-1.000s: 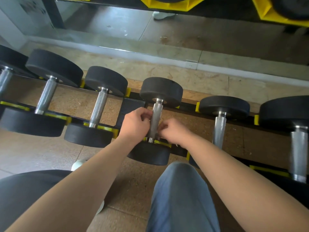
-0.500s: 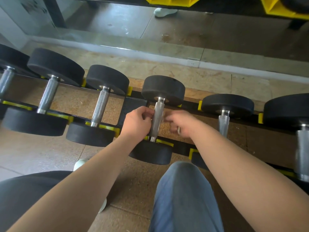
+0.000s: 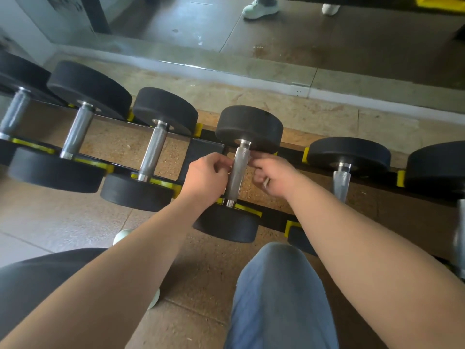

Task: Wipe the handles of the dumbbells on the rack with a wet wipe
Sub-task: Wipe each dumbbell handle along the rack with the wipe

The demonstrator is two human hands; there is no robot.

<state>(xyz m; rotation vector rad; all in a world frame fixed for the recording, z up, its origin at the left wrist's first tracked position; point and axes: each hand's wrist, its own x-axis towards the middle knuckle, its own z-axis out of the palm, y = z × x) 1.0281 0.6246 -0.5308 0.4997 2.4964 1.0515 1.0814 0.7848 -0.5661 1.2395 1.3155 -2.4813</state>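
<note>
A black dumbbell with a knurled steel handle (image 3: 237,172) lies across the black-and-yellow rack (image 3: 274,219) in the middle of the view. My left hand (image 3: 206,176) is at the handle's left side, its curled fingers pinched against the bar. My right hand (image 3: 274,176) is at the handle's right side, fingertips touching the upper end. A small pale piece, seemingly the wet wipe (image 3: 266,183), shows in its curled fingers. Most of the wipe is hidden.
More dumbbells lie on the rack: two to the left (image 3: 153,149) (image 3: 75,132) and one to the right (image 3: 341,181), with larger ones at both edges. My knee in blue jeans (image 3: 276,293) is just below the rack. A floor-level mirror (image 3: 276,34) runs behind it.
My right hand drew a little away from the handle, then came back with its fingertips at the upper end. My left hand stayed at the handle's left side.
</note>
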